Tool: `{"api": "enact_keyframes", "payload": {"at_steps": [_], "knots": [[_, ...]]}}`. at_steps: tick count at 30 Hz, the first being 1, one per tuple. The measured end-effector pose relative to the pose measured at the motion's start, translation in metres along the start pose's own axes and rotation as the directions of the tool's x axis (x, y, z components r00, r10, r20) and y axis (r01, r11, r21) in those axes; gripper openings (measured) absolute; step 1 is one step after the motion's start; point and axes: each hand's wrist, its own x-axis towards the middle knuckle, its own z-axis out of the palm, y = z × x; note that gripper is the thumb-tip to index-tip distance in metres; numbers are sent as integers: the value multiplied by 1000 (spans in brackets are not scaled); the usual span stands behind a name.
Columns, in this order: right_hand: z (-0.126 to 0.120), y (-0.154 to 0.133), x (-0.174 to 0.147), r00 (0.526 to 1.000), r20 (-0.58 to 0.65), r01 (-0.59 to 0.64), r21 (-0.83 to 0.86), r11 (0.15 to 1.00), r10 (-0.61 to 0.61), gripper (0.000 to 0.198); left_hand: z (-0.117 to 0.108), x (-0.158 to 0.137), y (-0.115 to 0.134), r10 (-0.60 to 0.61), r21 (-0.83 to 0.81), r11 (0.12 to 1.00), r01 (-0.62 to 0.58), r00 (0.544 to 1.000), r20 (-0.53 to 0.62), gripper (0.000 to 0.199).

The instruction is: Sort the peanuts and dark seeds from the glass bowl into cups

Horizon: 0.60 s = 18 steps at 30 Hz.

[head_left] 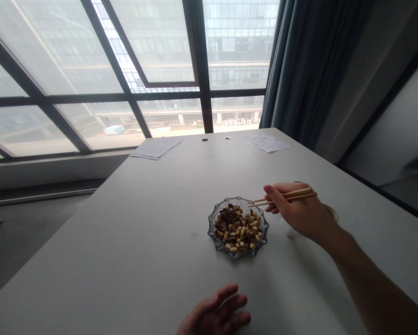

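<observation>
My right hand [296, 209] is closed around a pair of wooden chopsticks [293, 194]. Their tips hover at the upper right rim of a scalloped glass bowl [212, 232], and I see nothing pinched between them. Peanuts [254, 228] and dark seeds [232, 214], perhaps sunflower seeds, are mixed together in the bowl. Behind my right hand and wrist, a container with a pale rim [331, 212] is mostly hidden. Nearer to me, below the bowl, my left hand [218, 311] rests with fingers apart and nothing in it.
The white table [153, 223] reaches to the window. Stacked papers [156, 148] lie at its far left corner and another sheet [268, 142] at the far right. Two round cable holes [205, 139] sit near the far edge. A dark blue curtain [300, 70] hangs at the right.
</observation>
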Motion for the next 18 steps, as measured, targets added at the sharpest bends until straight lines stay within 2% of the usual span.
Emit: {"api": "enact_keyframes", "payload": {"at_steps": [4, 9, 15, 18], "knots": [[-9, 0, 0, 999, 40, -30, 6, 1000, 29, 43, 3, 2, -2, 3, 2, 1000, -3, 1000, 6, 39], [9, 2, 0, 989, 148, -31, 59, 998, 22, 43, 4, 0, -2, -5, -2, 1000, 5, 1000, 14, 39], [25, 7, 3, 984, 176, -44, 102, 994, 25, 45, 0, -1, 1, 16, -8, 1000, -16, 1000, 18, 39], [27, 8, 3, 989, 148, -25, 83, 996, 13, 45, -1, 1, 2, 1, -7, 1000, -1, 1000, 19, 39]]}}
